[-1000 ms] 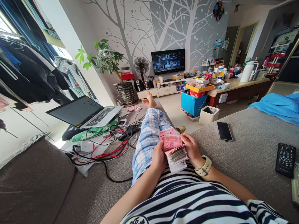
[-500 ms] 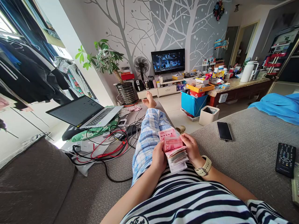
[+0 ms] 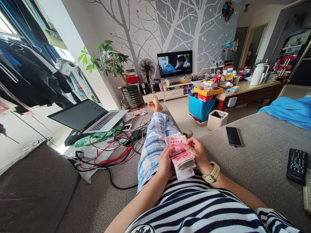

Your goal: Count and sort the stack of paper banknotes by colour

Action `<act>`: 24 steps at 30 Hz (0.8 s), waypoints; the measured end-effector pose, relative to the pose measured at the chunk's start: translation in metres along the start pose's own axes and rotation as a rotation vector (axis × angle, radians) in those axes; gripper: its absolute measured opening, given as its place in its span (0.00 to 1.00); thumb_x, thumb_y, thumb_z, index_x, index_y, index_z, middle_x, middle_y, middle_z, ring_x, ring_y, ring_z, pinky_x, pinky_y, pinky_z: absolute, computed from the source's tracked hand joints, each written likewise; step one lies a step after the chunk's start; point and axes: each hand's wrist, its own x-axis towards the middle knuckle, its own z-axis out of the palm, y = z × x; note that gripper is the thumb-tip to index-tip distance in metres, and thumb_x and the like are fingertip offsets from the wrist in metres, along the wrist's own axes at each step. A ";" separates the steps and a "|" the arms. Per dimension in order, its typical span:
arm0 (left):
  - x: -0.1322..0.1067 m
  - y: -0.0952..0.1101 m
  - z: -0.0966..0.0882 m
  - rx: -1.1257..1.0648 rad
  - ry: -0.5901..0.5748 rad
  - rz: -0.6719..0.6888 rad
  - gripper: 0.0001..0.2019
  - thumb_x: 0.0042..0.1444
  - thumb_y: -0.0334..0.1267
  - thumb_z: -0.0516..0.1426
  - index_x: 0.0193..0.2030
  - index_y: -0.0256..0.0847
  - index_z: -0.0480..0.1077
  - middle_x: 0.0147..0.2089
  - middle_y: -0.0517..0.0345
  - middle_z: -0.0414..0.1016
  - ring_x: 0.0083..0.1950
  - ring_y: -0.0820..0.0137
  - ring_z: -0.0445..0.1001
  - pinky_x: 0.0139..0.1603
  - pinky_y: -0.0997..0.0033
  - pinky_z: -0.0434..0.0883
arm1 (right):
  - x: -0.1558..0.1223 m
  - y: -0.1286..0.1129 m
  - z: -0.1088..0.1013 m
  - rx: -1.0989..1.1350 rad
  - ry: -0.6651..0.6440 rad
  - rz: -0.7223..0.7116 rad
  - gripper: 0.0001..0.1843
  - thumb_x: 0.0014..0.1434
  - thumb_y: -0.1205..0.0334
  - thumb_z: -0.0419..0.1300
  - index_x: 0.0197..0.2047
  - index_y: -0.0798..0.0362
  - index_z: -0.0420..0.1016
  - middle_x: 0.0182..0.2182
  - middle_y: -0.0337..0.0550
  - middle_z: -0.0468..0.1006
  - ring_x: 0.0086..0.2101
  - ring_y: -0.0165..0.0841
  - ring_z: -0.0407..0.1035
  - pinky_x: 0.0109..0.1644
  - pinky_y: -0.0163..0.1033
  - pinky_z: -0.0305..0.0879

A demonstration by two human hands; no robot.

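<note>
A thick stack of pink banknotes (image 3: 181,157) rests over my lap, above my striped shirt. My left hand (image 3: 165,163) grips the stack's left side, thumb pressed on the top note. My right hand (image 3: 198,152), with a pale watch on the wrist, is closed on the stack's right edge, fingers pinching the top note, which fans up over my checked trouser leg (image 3: 155,136).
A grey sofa (image 3: 255,145) carries a black phone (image 3: 233,136) and a remote (image 3: 296,166) to my right. On my left lie tangled cables (image 3: 109,155) and an open laptop (image 3: 88,116). Ahead stand a white bin (image 3: 217,119), a blue box (image 3: 201,108) and a television (image 3: 174,63).
The top note has slid down flatter onto the stack under my fingers. The picture on the television has changed. My arms stay where they were.
</note>
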 end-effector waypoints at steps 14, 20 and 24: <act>0.000 0.002 -0.001 0.035 -0.035 -0.032 0.04 0.49 0.35 0.61 0.28 0.42 0.68 0.24 0.61 0.70 0.30 0.64 0.76 0.31 0.63 0.72 | 0.002 0.002 -0.002 -0.116 0.005 0.043 0.18 0.50 0.45 0.63 0.27 0.52 0.70 0.22 0.37 0.70 0.26 0.32 0.61 0.29 0.36 0.58; 0.004 -0.001 -0.002 0.041 0.032 0.020 0.05 0.51 0.38 0.59 0.27 0.42 0.68 0.26 0.59 0.72 0.34 0.61 0.77 0.33 0.61 0.73 | 0.002 0.005 -0.003 -0.123 0.032 0.022 0.17 0.53 0.46 0.62 0.26 0.53 0.71 0.22 0.36 0.69 0.24 0.30 0.59 0.29 0.35 0.56; 0.007 -0.003 -0.004 0.028 0.059 0.001 0.06 0.55 0.38 0.55 0.29 0.41 0.70 0.28 0.59 0.74 0.32 0.64 0.76 0.33 0.62 0.74 | 0.002 0.005 -0.004 -0.102 0.028 0.019 0.17 0.54 0.48 0.62 0.26 0.53 0.71 0.23 0.36 0.68 0.24 0.29 0.58 0.29 0.35 0.56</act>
